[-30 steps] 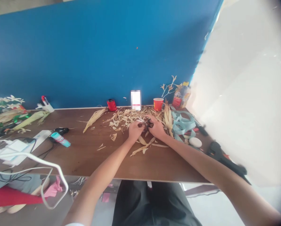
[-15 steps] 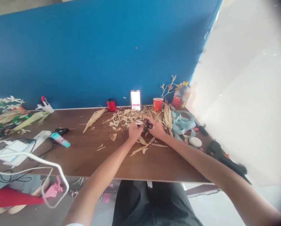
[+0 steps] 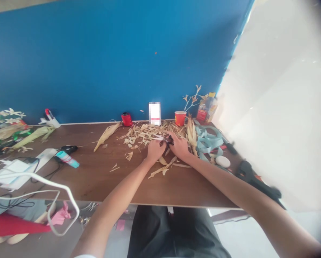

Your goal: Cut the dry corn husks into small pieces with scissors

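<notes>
Over the middle of the table, my right hand (image 3: pixel 179 146) is closed round the dark handles of a pair of scissors (image 3: pixel 160 138). Their pale blades point left, passing just above my left hand (image 3: pixel 155 149). That hand is closed too, thumb and fingers pinched together close to the scissors; what lies between them is too small and covered to make out. Behind both hands spreads a heap of dried corn husk scraps (image 3: pixel 142 132). Longer husk strips (image 3: pixel 163 170) lie on the wood just in front of my wrists.
Behind the heap stand a red paper cup (image 3: pixel 180 118), a bottle (image 3: pixel 206 108) and a red roll (image 3: pixel 127 119). Blue ribbon (image 3: pixel 209 140), a white disc (image 3: pixel 223 161) and a black glue gun (image 3: pixel 257 183) lie right. A power strip (image 3: pixel 33 168) with cables is left.
The scissors' blades show more clearly above my left hand now. Both hands have shifted only slightly and stay close together.
</notes>
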Demonstrator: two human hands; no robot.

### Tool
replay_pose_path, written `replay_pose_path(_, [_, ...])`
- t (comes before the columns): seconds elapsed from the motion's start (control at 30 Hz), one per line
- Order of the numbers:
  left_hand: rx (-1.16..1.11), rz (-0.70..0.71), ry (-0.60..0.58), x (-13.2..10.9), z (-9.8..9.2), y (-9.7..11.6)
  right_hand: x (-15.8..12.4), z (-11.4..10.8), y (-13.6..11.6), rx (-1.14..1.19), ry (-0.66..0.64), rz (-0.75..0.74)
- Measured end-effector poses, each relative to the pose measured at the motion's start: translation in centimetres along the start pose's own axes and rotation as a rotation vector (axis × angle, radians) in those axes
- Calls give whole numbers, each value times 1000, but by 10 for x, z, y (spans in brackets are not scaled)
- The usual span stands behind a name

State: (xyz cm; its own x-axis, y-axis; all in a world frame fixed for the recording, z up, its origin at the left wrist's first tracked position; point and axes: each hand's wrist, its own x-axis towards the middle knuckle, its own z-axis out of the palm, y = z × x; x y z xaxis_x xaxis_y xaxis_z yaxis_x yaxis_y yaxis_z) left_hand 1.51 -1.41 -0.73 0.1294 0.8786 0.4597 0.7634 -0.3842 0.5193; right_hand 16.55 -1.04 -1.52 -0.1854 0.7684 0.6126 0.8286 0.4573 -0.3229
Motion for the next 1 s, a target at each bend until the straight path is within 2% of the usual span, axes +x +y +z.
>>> replay_pose_path(0.2, [-215,-91,0,2,5,-9,1,-4,-2,158,-9,-80])
replay_pose_path(0.47, [-217,-109,8,3,2,-10,4,-8,-1,341,-51,-87])
replay_pose_path(0.73, [-283,-76,52,-1,0,-8,2,-4,-2,204,-83,-94])
replay_pose_path(0.83, [-225,-77,43,0,-2,-5,3,-3,-3,208,-55,-59])
replay_pose_path(1.0, [-208,6,-17,2,-1,-2,9,-10,-2,380,12,88])
